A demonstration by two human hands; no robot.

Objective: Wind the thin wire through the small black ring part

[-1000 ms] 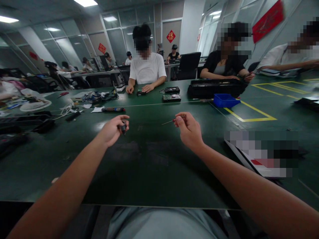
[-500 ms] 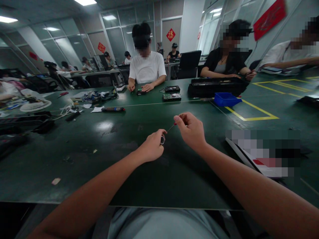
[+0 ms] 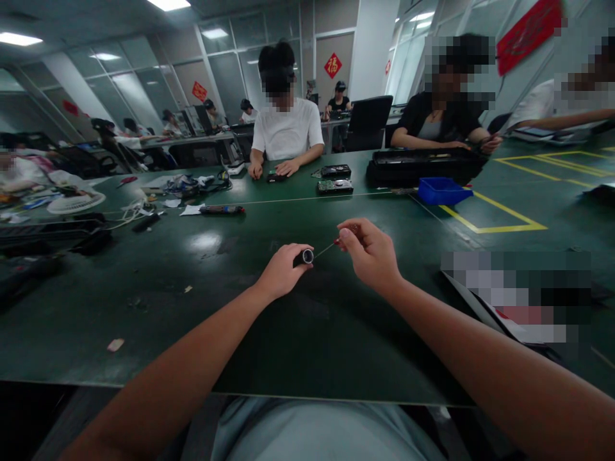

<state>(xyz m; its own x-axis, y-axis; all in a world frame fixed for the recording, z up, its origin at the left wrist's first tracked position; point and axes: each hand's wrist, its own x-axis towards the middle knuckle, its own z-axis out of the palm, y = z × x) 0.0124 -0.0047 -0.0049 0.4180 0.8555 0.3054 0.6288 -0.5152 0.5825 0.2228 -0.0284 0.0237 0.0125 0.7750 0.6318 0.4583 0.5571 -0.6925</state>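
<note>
My left hand [image 3: 278, 274] is closed round a short black cylinder [image 3: 298, 258], whose round, silver-rimmed end faces right and toward me. Most of its body is hidden in the fingers. A slim screwdriver [image 3: 327, 248] with a red collar and a brownish handle is pinched in my right hand [image 3: 372, 253]. Its thin metal shaft slants down and left, with the tip close beside the cylinder's rim. Whether tip and cylinder touch, I cannot tell. Both hands are above the green table [image 3: 269, 346].
A blue bin [image 3: 442, 191], a long black casing [image 3: 425, 168] and hard drives [image 3: 335, 186] lie across the table. To the left are a dark pen-shaped tool [image 3: 222, 210] and tangled cables [image 3: 185, 186]. Papers [image 3: 509, 307] lie at right. Several people sit working beyond.
My left hand has turned and shifted slightly left and up, bringing the cylinder's round end into view. The right hand keeps its grip on the screwdriver, nearly in place.
</note>
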